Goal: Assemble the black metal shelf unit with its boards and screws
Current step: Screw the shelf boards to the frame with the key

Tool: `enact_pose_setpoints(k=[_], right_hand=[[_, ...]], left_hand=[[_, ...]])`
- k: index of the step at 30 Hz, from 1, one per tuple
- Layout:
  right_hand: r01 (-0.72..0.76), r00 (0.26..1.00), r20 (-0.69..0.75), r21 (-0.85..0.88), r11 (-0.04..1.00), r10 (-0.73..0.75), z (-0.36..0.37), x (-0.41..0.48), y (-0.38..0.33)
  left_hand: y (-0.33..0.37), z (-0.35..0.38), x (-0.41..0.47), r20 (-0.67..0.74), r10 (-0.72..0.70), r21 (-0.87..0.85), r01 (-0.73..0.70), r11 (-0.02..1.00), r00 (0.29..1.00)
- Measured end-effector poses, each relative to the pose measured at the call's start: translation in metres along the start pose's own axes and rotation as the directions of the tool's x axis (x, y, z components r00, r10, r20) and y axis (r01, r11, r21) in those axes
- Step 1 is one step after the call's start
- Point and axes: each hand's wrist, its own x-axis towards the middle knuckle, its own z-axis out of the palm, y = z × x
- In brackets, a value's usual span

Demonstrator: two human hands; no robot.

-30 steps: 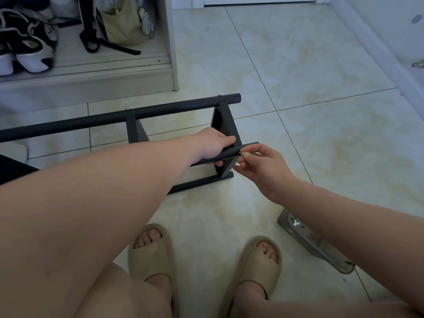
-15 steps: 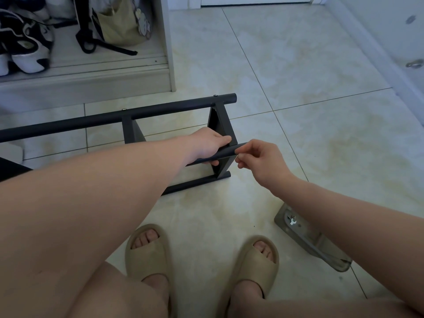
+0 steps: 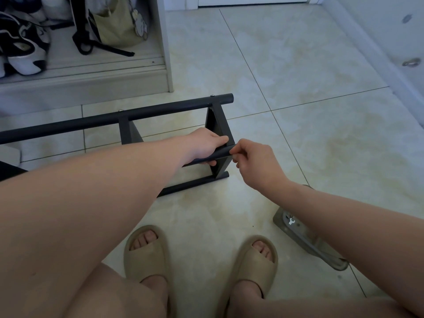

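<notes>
The black metal shelf frame (image 3: 146, 112) lies on its side on the tiled floor, with two long round tubes joined by flat cross boards (image 3: 216, 125). A third black tube (image 3: 214, 154) sits against the end cross board. My left hand (image 3: 206, 145) is wrapped around this tube near its end. My right hand (image 3: 250, 160) pinches the tube's tip with thumb and fingers; whether a screw is between them is hidden. Two small screw heads (image 3: 212, 95) show on the upper tube.
A clear plastic bag (image 3: 298, 235) with metal hardware lies on the floor under my right forearm. A shoe cabinet (image 3: 91, 74) with sneakers and a tote bag stands at the back left. My feet in beige slides (image 3: 146, 253) are below the frame. A white wall runs along the right.
My right hand has slid left along the tube's end, closing on its tip. The tube end no longer sticks out past the fingers. My left hand keeps its grip.
</notes>
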Motion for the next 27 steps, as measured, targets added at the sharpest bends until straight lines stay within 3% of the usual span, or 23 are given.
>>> enact_pose_setpoints(k=[2, 6, 8, 10, 14, 17, 20, 22, 24, 25, 27], right_hand=[[-0.032, 0.999, -0.003, 0.067, 0.997, 0.032, -0.001, 0.002, 0.001], [-0.188, 0.982, 0.038, 0.381, 0.906, 0.187, 0.002, 0.003, 0.004], [-0.192, 0.98, 0.037, 0.403, 0.895, 0.193, 0.003, 0.005, 0.004], [-0.155, 0.987, 0.012, 0.325, 0.933, 0.16, 0.002, 0.004, 0.002], [0.0, 1.0, 0.009, -0.017, 1.0, 0.0, -0.003, 0.004, -0.001], [-0.029, 1.0, 0.007, -0.032, 0.999, 0.029, -0.005, 0.006, -0.003], [-0.194, 0.98, 0.006, 0.233, 0.953, 0.198, -0.001, 0.007, -0.003], [-0.339, 0.934, 0.083, 0.511, 0.79, 0.347, 0.004, 0.007, -0.005], [-0.375, 0.916, 0.119, 0.595, 0.711, 0.384, 0.005, 0.006, -0.006], [-0.353, 0.929, 0.103, 0.543, 0.762, 0.357, 0.004, 0.006, -0.006], [-0.182, 0.983, 0.045, 0.219, 0.959, 0.176, -0.002, 0.007, -0.006]], left_hand=[[0.0, 0.0, 0.0, 0.003, 0.002, 0.001, -0.002, 1.0, 1.0], [0.0, 0.001, 0.0, 0.001, 0.006, -0.004, -0.006, 1.0, 1.0], [0.0, 0.0, 0.0, -0.004, 0.006, -0.003, -0.006, 1.0, 1.0], [0.0, 0.0, 0.0, 0.001, 0.003, -0.009, -0.003, 1.0, 1.0], [0.0, -0.001, -0.001, 0.02, -0.008, -0.017, 0.008, 1.0, 1.0], [0.0, -0.002, -0.002, 0.022, -0.008, -0.031, 0.009, 0.999, 1.0], [0.001, -0.002, -0.003, 0.033, 0.0, -0.038, 0.001, 0.999, 0.999], [0.001, -0.002, -0.004, 0.036, 0.01, -0.037, -0.009, 0.999, 0.999], [0.001, -0.002, -0.004, 0.035, 0.016, -0.031, -0.015, 0.999, 0.999], [0.002, -0.002, -0.005, 0.034, 0.02, -0.033, -0.019, 0.999, 0.999], [0.002, -0.002, -0.005, 0.037, 0.026, -0.049, -0.024, 0.999, 0.999]])
